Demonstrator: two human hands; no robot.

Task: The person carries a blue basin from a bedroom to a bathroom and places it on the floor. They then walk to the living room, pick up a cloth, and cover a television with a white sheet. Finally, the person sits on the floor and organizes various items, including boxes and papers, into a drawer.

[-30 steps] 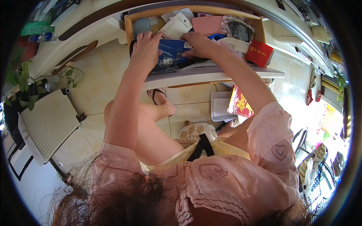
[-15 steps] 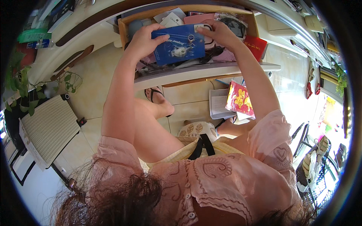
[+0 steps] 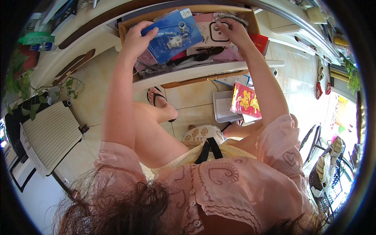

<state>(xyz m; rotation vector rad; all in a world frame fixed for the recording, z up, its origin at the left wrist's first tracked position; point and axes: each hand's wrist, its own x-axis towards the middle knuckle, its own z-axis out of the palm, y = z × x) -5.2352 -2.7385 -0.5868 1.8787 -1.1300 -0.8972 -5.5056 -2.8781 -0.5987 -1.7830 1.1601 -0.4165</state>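
My left hand (image 3: 135,42) grips the left edge of a blue card packet (image 3: 163,50), thumb on its front. A keychain (image 3: 175,41) with a metal clasp and a small pale charm shows on the packet, which is tilted above an open drawer (image 3: 219,72). My right hand (image 3: 237,34) pinches a pale pink phone case (image 3: 206,34) at its black-framed camera opening. The case lies partly behind the packet's right edge. Below the case, dark sunglasses (image 3: 202,57) rest among plastic-wrapped things in the drawer.
A red packet (image 3: 259,42) sticks out at the drawer's right side. On the floor below are a red-and-gold packet (image 3: 246,101) and papers (image 3: 224,107). A beige ribbed suitcase (image 3: 53,133) stands at left, near a trailing plant (image 3: 23,88). A patterned pouf (image 3: 201,133) is between my legs.
The blue packet has swung left and tilted, its right end rising, and my right hand has let go of it. That hand now pinches the phone case, which is more exposed.
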